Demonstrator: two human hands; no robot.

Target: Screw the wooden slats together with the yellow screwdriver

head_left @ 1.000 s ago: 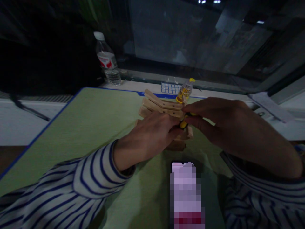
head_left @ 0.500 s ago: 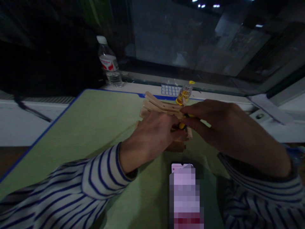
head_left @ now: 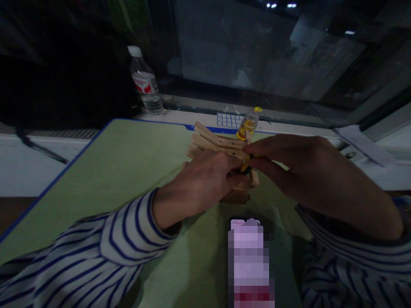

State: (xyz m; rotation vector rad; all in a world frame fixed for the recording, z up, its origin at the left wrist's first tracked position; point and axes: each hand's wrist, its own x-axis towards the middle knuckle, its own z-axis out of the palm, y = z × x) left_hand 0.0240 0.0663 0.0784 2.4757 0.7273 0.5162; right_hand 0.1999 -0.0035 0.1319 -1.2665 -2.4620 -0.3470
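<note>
My left hand is closed at the near side of a wooden assembly, made of stacked pale strips with dark small holes or screws. Its fingertips are partly hidden and also sit close to a yellow-and-black screwdriver. With thumb and fingers pinched, my right hand holds that screwdriver by its short handle at the right end of the wood. The tool's tip is hidden behind my fingers. Lower wooden pieces show beneath my left hand.
A phone with a blurred screen lies on the green table nearest me. A small yellow-capped bottle stands behind the wood. On the sill are a water bottle and a blue-gridded sheet, below a dark window.
The screwdriver's handle has turned slightly between my right fingers, and my right hand has shifted a little. My left hand stays on the wood, its wrist slightly further left.
</note>
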